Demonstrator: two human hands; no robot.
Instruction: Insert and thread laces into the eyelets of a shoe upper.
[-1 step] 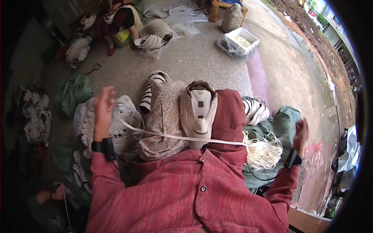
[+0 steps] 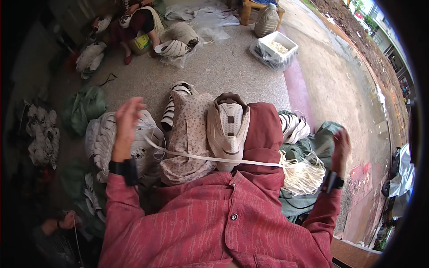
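A beige and white shoe upper (image 2: 229, 134) lies across my lap, its toe toward my body. A flat white shoelace (image 2: 214, 159) stretches over my lap across the toe, from a coil of white laces (image 2: 304, 176) on the right to a loose end near my left hand. My left hand (image 2: 128, 123) is raised above the left pile of shoe uppers (image 2: 100, 140), fingers outstretched and slightly blurred. Out to the right of the lace coil, my right hand (image 2: 341, 147) is up with fingers extended, somewhat smeared by motion. Neither hand visibly holds anything.
Striped shoe uppers (image 2: 295, 127) and green sacking (image 2: 321, 138) lie at my right. Farther off stands a white tub (image 2: 279, 47) of pale laces. A seated person (image 2: 138, 27) works at the back left. Another person's hand (image 2: 68, 220) shows at lower left.
My left hand has shifted slightly right, and its fingers look more spread. My right hand has moved a little left and up. The shoe upper has stayed put.
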